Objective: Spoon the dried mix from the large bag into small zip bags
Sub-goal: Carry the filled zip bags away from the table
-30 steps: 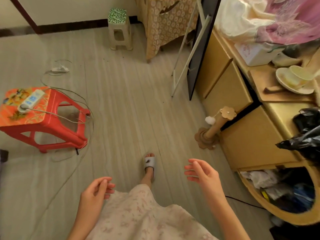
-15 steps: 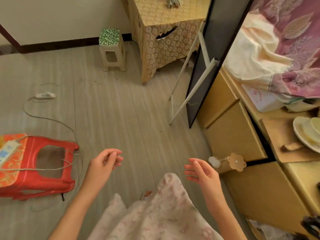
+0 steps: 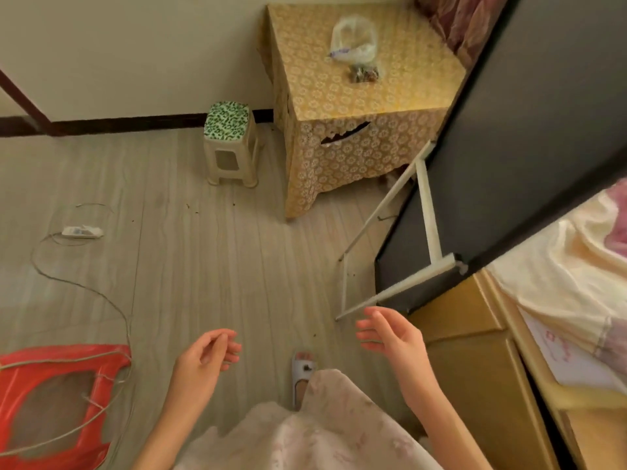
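Observation:
A clear large plastic bag (image 3: 354, 40) lies on a small table under a yellow flowered cloth (image 3: 339, 93) at the far side of the room. Just in front of the bag sits a small zip bag (image 3: 364, 73) holding dark dried mix. Both hands hang low in the view, far from that table. My left hand (image 3: 207, 356) is relaxed, fingers loosely curled, holding nothing. My right hand (image 3: 390, 332) is also empty, fingers loosely bent. No spoon is visible.
A small stool with a green patterned top (image 3: 230, 144) stands left of the table. A red stool (image 3: 57, 401) with cables sits at lower left; a power strip (image 3: 81, 231) lies on the floor. A dark panel with a white stand (image 3: 475, 198) leans at right, beside wooden drawers (image 3: 475, 351).
The view has tilted up and forward, bringing the yellow table and its bags into sight. Both hands stay empty and have risen slightly; the red stool slid toward the lower left.

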Tool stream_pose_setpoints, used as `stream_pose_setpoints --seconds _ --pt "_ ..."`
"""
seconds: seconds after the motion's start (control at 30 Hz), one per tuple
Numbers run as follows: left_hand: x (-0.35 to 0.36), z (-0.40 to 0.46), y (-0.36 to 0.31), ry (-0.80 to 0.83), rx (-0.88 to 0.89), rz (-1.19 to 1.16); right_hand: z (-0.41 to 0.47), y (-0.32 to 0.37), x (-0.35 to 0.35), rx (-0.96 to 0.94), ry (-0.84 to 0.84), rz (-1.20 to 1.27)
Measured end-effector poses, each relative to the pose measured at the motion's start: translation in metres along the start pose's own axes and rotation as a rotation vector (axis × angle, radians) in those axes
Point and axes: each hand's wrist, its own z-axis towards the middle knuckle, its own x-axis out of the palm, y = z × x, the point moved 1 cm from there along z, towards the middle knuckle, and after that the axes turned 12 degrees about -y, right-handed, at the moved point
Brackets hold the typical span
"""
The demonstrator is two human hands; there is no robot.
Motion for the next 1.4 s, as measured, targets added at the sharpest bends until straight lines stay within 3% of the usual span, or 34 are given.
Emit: stream_pose_setpoints --seconds 0.23,0.47,0.8,1.0,1.27,1.4 --pt "0.044 0.103 -0.045 -0.079 -0.030 -0.019 0.117 0.076 0.044 0.006 0.071 -0.088" --pt "0.087 0.217 -0.073 -0.029 -0.095 0.020 0.213 0.118 0.099 0.104 0.000 0.003" --pt "0.160 0.430 -0.205 0.190 0.112 0.106 0.353 0.200 0.194 0.104 -0.130 0.127" --pt "0.208 0.512 -0.263 0.268 0.207 0.131 0.415 0.237 0.217 0.113 -0.166 0.129" --pt "0.268 0.568 -0.275 0.193 0.077 0.112 0.538 0.266 0.230 0.169 -0.178 0.027" --pt "0.299 0.603 -0.290 0.141 0.008 0.128 0.630 0.287 0.234 0.293 -0.169 0.070"
